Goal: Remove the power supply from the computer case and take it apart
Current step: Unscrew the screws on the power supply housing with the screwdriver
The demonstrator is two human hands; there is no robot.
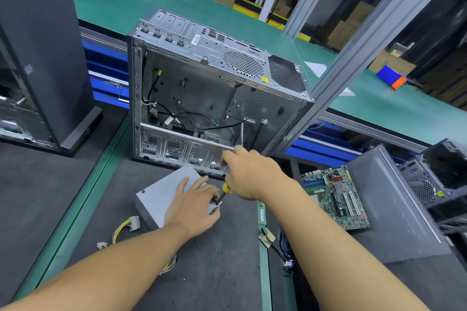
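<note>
Right hand [249, 175] grip is clenched around a yellow-handled screwdriver [224, 192], the tip angled down onto the near right corner of the power supply [161, 194]. Left hand [194, 203] isn't grasping anything, it's just laid flat with fingers spread on top of the power supply, right beside the screwdriver tip.

Biggest thing in view is the dark tabletop [214, 260], edged with green strips. The stripped computer case [202, 98] is stood on it with the open side facing the camera, only a few loose black cables left hanging inside. The power supply is already out of the case, set down on the tabletop just in front of it as a plain grey metal box, lid looks still on. A green motherboard [336, 197] is lying flat to the right, well apart from the power supply. A bundle of yellow wires with a white connector [134, 223] is trailing from the box's near left side onto the tabletop.
</note>
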